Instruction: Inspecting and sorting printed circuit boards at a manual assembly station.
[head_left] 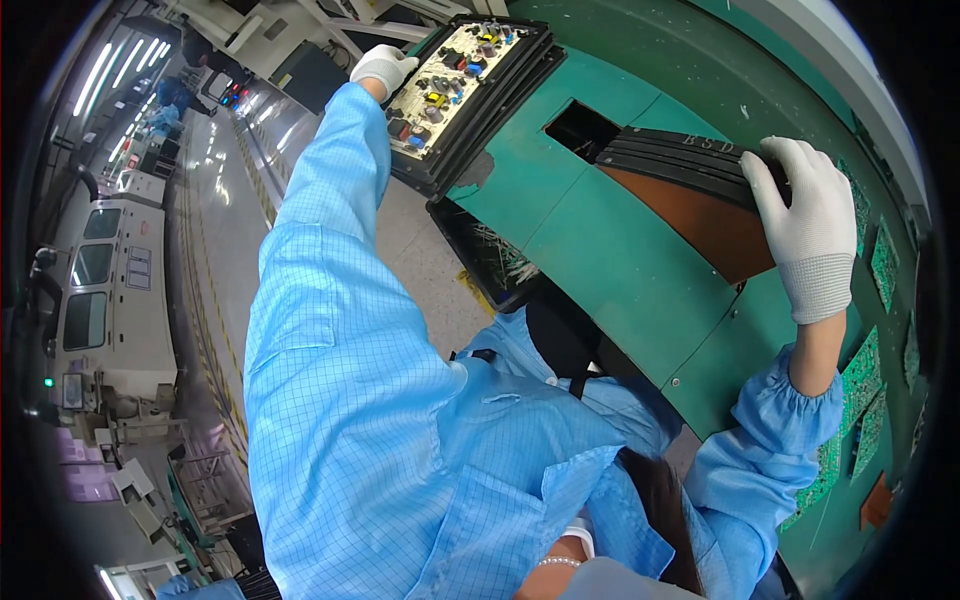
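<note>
My left hand, in a white knit glove, is at the far left with fingers curled over the edge of a black tray. Cream circuit boards with yellow, blue and dark components lie in that top tray, which sits on a stack of similar trays. On the right, my gloved right hand grips the end of some stacked black trays, thumb on the near side. Some of its fingertips are hidden. These trays lie over a brown panel on the green bench.
A rectangular opening cuts into the bench beside the right-hand trays. Green circuit boards lie at the far right. A dark bin with pale scraps stands below the bench edge. A white machine stands across the aisle at left.
</note>
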